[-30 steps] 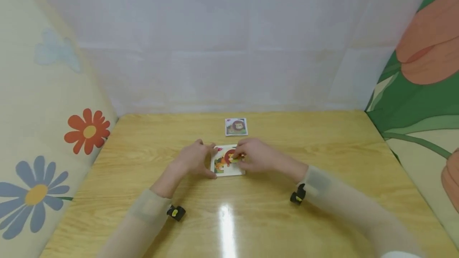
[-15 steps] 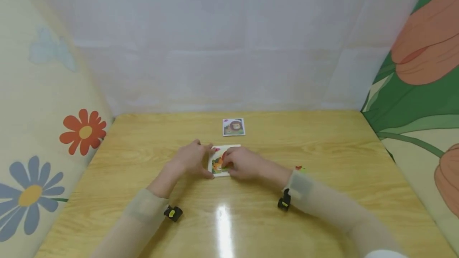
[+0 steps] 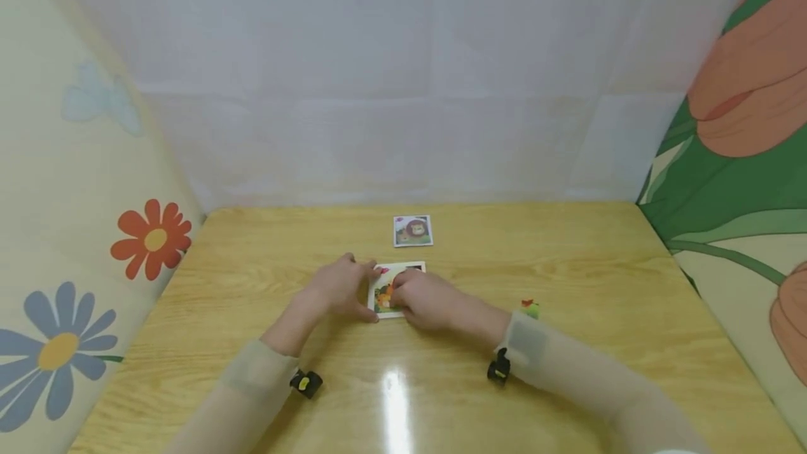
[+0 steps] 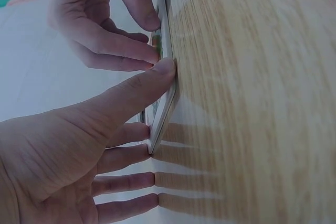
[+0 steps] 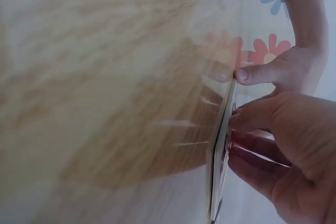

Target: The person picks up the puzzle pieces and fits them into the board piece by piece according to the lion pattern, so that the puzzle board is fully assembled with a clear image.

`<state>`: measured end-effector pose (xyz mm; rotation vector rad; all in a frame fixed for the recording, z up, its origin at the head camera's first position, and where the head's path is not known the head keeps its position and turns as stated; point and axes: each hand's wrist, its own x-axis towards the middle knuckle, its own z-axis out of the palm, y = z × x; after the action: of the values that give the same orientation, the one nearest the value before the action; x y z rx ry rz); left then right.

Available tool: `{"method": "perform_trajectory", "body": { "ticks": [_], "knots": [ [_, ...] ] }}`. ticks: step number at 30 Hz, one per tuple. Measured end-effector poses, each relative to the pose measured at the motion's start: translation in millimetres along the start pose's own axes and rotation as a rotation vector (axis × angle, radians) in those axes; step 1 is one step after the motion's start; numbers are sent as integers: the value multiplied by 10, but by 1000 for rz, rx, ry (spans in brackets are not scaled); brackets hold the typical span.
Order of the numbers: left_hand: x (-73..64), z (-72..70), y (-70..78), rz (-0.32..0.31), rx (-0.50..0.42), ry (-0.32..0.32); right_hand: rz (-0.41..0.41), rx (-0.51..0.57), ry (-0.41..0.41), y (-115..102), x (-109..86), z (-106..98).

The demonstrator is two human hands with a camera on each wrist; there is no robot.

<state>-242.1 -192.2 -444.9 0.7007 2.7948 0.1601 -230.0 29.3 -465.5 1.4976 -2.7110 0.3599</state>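
Observation:
A square puzzle board (image 3: 381, 314) with a picture of an orange animal lies on the wooden table. My left hand (image 3: 337, 287) holds its left side: the thumb (image 4: 152, 77) presses the near edge, while the fingers reach to the far left corner. My right hand (image 3: 431, 300) bends over the board's right half, covering that part of the picture. In the left wrist view, the right thumb and fingertips stand apart on the board's face, with some green and orange between them. Whether they pinch a puzzle piece is hidden. A dark patch (image 3: 414, 269) shows near the far right corner.
A square lion picture card (image 3: 412, 230) lies beyond the board. A small red and green puzzle piece (image 3: 529, 307) rests on the table (image 3: 567, 251) beside the right forearm. A white cloth (image 3: 403, 146) hangs behind, with flowered panels at both sides.
The right hand has shifted slightly left and nearer over the board, covering the lion's red-brown mane. The red and green piece has come into view beside the forearm. The left hand stays in place.

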Motion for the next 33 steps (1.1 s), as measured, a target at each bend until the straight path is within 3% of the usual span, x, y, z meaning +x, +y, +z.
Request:
{"method": "perform_trajectory", "body": {
  "ticks": [5,10,16,21,28,33],
  "knots": [
    [-22,14,-1,-9,6,7,-1,-18,-2,-32,-5,27],
    [-40,9,-2,-3,16,7,9,-37,-62,-61,-26,4],
    [-54,-3,10,0,17,1,22,132,-157,42,-129,-190],
    [-34,0,17,-4,8,-3,81,195,-126,287,-362,-422],
    [-28,-6,25,-3,25,-8,184,170,-66,641,-803,-754],
    [-27,-10,34,-8,24,-7,232,148,-33,855,-1135,-872]
  ]
}}
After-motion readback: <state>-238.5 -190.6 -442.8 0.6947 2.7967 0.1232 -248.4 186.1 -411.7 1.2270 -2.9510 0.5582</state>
